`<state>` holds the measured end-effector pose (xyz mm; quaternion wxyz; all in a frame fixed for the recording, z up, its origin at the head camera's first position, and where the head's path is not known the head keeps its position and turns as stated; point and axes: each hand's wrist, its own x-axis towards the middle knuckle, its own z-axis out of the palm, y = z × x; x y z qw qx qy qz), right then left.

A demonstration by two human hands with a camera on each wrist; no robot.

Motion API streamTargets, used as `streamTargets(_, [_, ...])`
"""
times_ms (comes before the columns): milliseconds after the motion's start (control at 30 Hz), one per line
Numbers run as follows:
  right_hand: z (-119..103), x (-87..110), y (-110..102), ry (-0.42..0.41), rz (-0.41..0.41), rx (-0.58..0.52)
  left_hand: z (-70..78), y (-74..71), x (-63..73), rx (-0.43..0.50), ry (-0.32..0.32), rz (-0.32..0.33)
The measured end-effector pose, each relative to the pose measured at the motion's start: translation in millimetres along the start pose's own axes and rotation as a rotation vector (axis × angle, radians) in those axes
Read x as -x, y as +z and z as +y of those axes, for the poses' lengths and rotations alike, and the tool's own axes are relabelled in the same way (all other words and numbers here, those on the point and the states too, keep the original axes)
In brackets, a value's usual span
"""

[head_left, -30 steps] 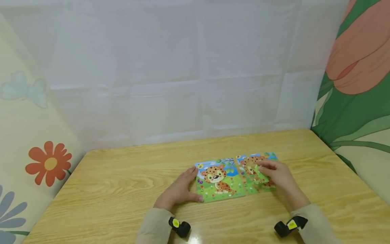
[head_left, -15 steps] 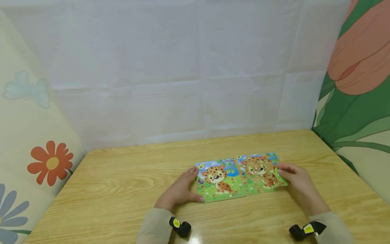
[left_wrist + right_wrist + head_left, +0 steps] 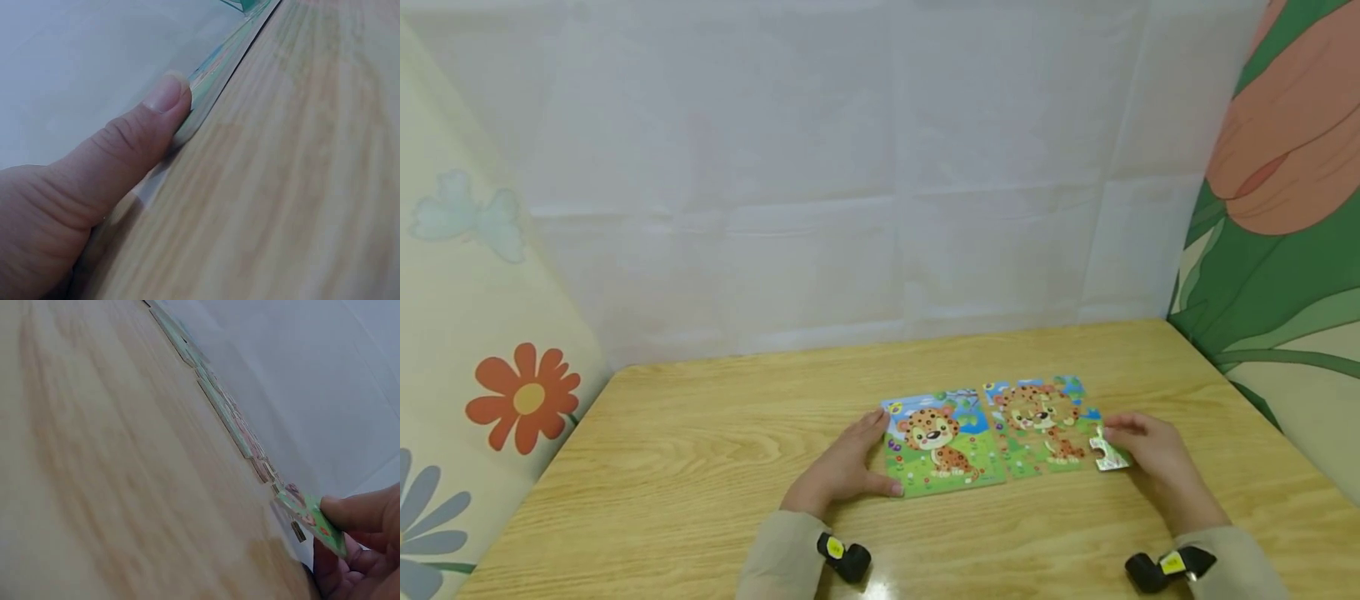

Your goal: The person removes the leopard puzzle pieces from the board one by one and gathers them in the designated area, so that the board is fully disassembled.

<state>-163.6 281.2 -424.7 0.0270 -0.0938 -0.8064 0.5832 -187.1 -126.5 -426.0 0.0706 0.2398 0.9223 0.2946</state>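
Note:
A square picture board with a spotted leopard cub lies flat on the table. My left hand rests at its left side, fingers by the far corner and the straight thumb against the near edge. To the board's right lies a jigsaw puzzle of a similar cub, its pieces laid loosely together, with a gap at the lower right. Just right of it, my right hand pinches a jigsaw piece, green with a red spot, tilted between thumb and fingers.
The wooden table reaches back to a white cloth. Painted panels with flowers stand at both sides. A small blue-tipped piece shows at the puzzle's right edge. Black cameras are strapped to both wrists.
My right hand has moved right, from over the puzzle to beyond its right edge, with the pinched piece now tilted so its edge shines. My left hand keeps its place.

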Motion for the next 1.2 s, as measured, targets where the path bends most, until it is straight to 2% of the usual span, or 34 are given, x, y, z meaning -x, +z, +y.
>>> streamTargets(133, [0,-0.1,0,0.004,0.011,0.076,1.0,0.0,0.3,0.004,-0.003,-0.002])
streamTargets(300, [-4,2.3,-1,0.007,0.006,0.288,2.1,0.6,0.0,0.008,0.001,-0.003])
streamTargets(533, [-11,6.0,-2,-0.067,0.021,0.509,1.2,1.2,-1.3,0.005,0.004,-0.002])
streamTargets(833, [-11,8.9,-4,-0.065,0.024,0.530,1.3,3.1,-2.1,0.000,0.008,-0.007])
streamTargets(933, [-15,9.4,-4,-0.053,0.026,0.510,1.7,0.9,-1.9,0.050,-0.008,-0.009])
streamTargets(1000, [-19,8.8,-3,-0.057,0.033,0.491,1.7,-1.4,-1.3,0.117,-0.043,-0.009])
streamTargets(1133, [-31,3.0,5,-0.132,0.061,0.483,-0.2,-6.4,-0.2,0.243,-0.128,0.027])
streamTargets(1200, [-40,-0.5,12,-0.192,0.086,0.479,0.3,-9.3,-0.8,0.269,-0.153,0.061])
